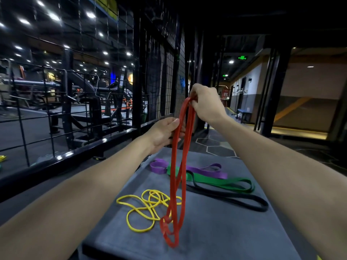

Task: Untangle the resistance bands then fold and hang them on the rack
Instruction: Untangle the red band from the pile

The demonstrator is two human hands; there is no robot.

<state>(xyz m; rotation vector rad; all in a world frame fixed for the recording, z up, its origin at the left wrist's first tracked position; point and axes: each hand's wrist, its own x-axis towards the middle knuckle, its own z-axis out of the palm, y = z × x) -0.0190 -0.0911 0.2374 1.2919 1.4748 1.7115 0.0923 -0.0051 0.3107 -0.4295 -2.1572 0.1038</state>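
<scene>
Standing in a dim gym beside a black wire-grid rack [105, 81], we pinch the red band [175, 177] with our right hand [205, 104] and left hand [165, 133] above the grey padded desk [216, 231], where yellow band [142, 209], green band [221, 182], purple band [187, 168] and black band [234, 198] lie.

The near end of the grey padded bench [216, 231] lies bare, and so does its right edge beyond the black band [234, 198]. The yellow band [144, 209] sprawls left of centre, and the green band [216, 181] and purple band [199, 170] crowd the far end. The hanging red band [176, 184] splits the middle — its strands drape down over the yellow coils. A black wire-mesh fence [75, 102] closes off the left side.
</scene>
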